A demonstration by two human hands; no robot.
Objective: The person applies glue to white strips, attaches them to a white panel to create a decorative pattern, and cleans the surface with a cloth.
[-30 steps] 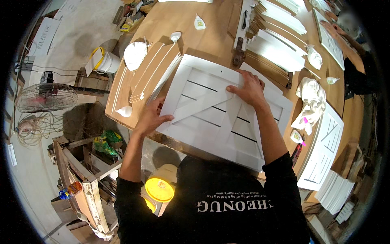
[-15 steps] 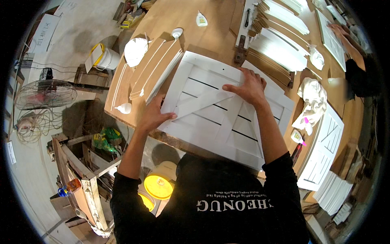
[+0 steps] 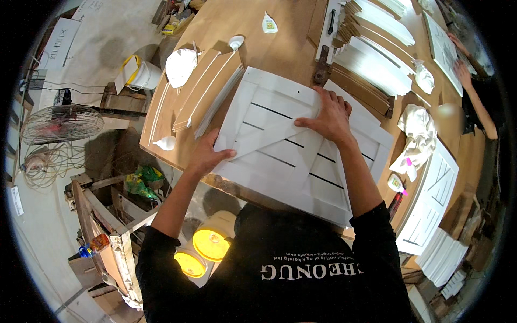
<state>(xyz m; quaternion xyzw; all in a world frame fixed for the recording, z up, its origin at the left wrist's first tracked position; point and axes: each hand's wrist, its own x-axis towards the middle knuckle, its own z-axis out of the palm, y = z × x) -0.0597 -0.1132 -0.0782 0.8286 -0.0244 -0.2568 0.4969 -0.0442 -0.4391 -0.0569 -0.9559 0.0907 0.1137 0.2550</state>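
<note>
A white cabinet door panel (image 3: 318,207) with dark slots lies at the table's near edge, partly over another white panel. Across its left half runs a diagonal white strip (image 3: 261,141). My left hand (image 3: 207,154) is closed round the panel's left edge, its thumb on the strip's lower left end. At the strip's upper right end rests the thumb of my right hand (image 3: 329,117); its fingers bend over the panel's far edge. Beside my left hand lies a stack of thin boards (image 3: 207,89) with white edges.
Glue bottles (image 3: 269,24) stand or lie about the wooden table (image 3: 285,51). Stacked white boards (image 3: 374,64), a crumpled cloth (image 3: 417,132) and another slotted panel (image 3: 431,199) are to the right. A co-worker's hand (image 3: 462,72) touches a panel at far right. A fan (image 3: 63,124) stands left.
My hands and the panel stay almost in place, with the whole view shifted slightly. At the far right, the co-worker's hands and arm have moved on their panel.
</note>
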